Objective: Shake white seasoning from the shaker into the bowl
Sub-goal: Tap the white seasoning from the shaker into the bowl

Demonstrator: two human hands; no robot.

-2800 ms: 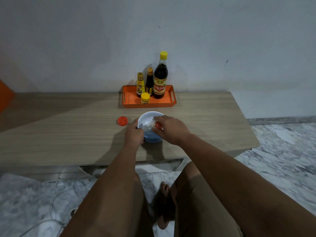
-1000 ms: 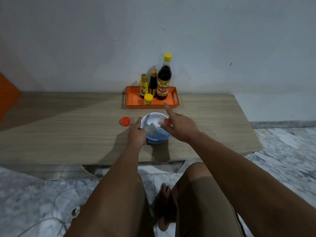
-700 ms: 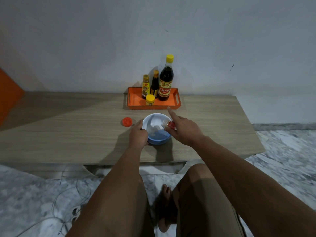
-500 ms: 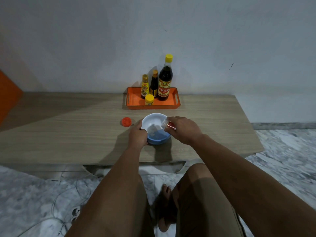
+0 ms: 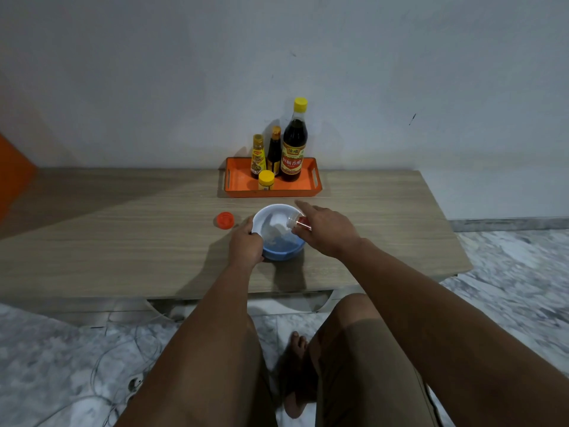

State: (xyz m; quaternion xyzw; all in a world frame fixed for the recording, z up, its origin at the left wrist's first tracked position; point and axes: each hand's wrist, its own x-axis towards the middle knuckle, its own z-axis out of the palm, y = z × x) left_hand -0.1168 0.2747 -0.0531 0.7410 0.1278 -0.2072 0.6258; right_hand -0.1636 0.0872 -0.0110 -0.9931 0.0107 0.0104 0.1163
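Low wooden table [image 5: 123, 241] against a plain grey-white wall [image 5: 154, 72], marble-patterned floor [image 5: 508, 272] in front and to the right. At the far left edge, an orange panel [image 5: 12, 180], partly cut off. Thin cables [image 5: 117, 365] loose on the floor at lower left.

On the tabletop, just left of centre, a red cap [image 5: 225, 220] lying flat, near the bowl but apart from it. Next, the left hand [image 5: 246, 245] curled round the bowl's near-left rim, thumb over the edge, holding it in place. Then the bowl [image 5: 281, 252], blue outside and white inside, with a white heap against the inner wall. Over its right rim, the shaker [image 5: 298, 222], clear with a red label, tipped with its open end down toward the bowl. Held by the right hand [image 5: 328, 232] between thumb and curled fingers, index finger straight and pointing up-left toward the tray.

Behind the bowl, against the wall, an orange tray [image 5: 237, 183] with handle cut-outs. In it from left to right: a small yellow-labelled bottle [image 5: 258, 157], a dark bottle [image 5: 274, 151], a short yellow-capped jar [image 5: 266, 180] in front, a tall dark bottle [image 5: 294, 143] with yellow cap.

Nearest the camera, both forearms, bent knees and a bare foot [image 5: 297, 374] on the floor between them.
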